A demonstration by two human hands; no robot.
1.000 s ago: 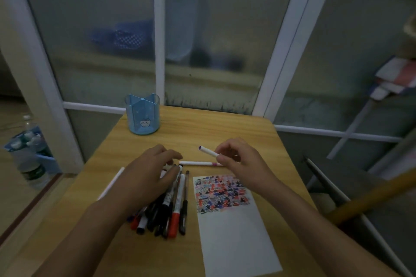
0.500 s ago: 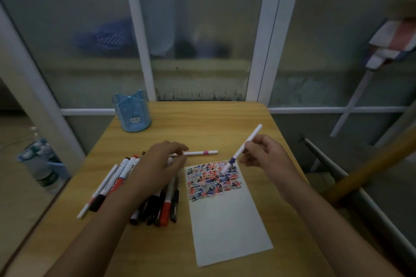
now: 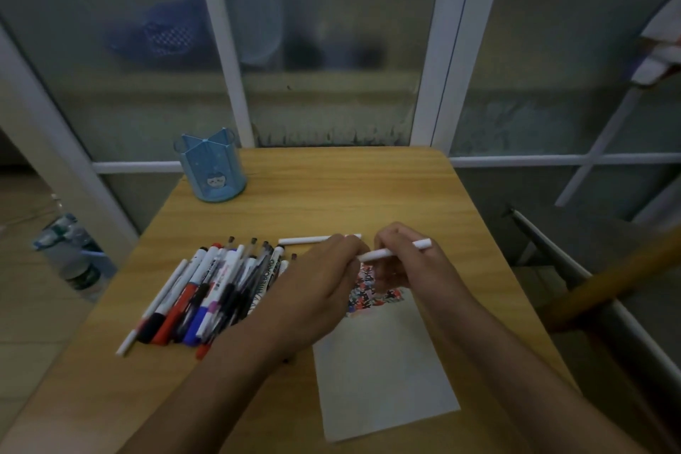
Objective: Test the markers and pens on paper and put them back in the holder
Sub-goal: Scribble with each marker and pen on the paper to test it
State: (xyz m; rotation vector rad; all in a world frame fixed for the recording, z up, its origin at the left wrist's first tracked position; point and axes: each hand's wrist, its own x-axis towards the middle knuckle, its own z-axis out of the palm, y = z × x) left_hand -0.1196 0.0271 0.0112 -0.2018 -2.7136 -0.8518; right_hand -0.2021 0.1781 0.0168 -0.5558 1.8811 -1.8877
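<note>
Right hand (image 3: 412, 269): raised over the top of the paper, back of the hand toward the camera, fingers curled round a white marker (image 3: 396, 250); the forearm runs in from the lower right.
White marker: lies nearly level, slightly tilted up to the right, its right end sticking out past the right hand, its left end reaching toward the left hand's fingertips.
Left hand (image 3: 317, 287): back up, fingers bent and bunched at the marker's left end, where it meets the right hand; whether it pinches the marker or its cap cannot be told, since the fingertips are hidden; the forearm comes in from the lower left.
Paper (image 3: 383, 372): a white sheet flat on the worktop (image 3: 331, 195) beneath both hands, its top part filled with red, blue and black scribbles, the rest blank.
Second white marker (image 3: 306, 240): lies flat on the worktop just beyond the left hand, its right end hidden behind the fingers.
Pile of markers and pens (image 3: 210, 287): lies fanned on the worktop left of the left hand, with black, red and blue caps toward the near side.
Holder (image 3: 212, 168): a blue pen cup with inner dividers, upright at the far left corner of the worktop, well apart from the hands.
</note>
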